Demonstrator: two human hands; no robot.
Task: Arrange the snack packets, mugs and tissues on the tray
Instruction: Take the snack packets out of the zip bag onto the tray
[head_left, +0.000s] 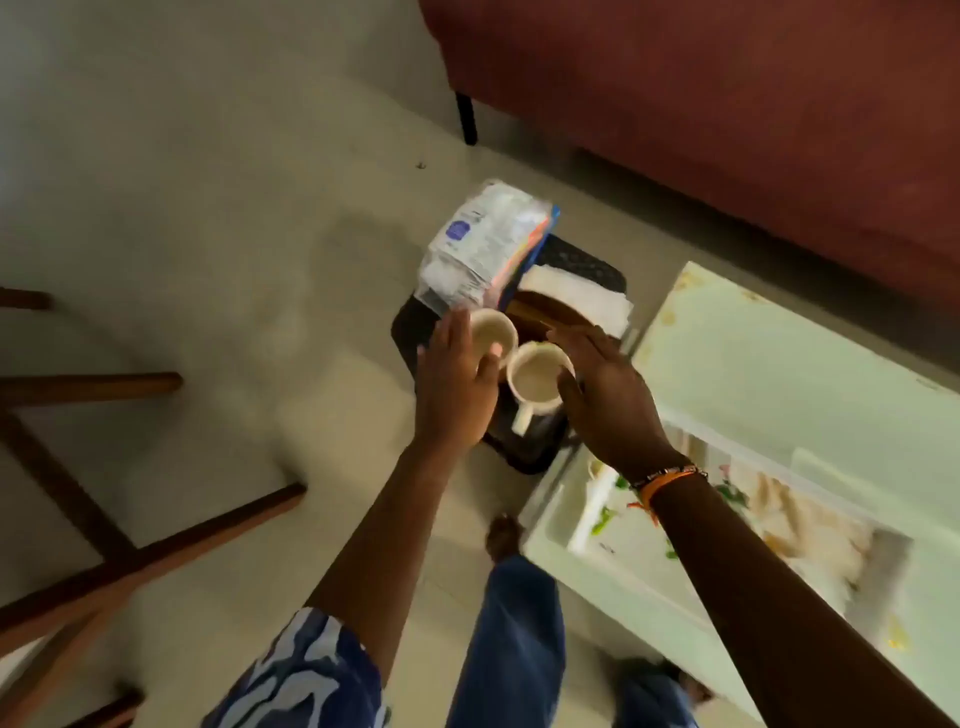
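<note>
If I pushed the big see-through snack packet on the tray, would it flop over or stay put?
Probably flop. The snack packet looks like thin, crinkly plastic standing tall at the far end of the black tray, so a nudge could tip it. It seems light for its size. It overhangs the tray's edge, so it might slide off.

Pale floor (208, 208), red sofa (727, 130)

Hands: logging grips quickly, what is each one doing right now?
Left hand: closed around the left mug.
Right hand: open, fingers against the right mug, not clearly gripping.
</note>
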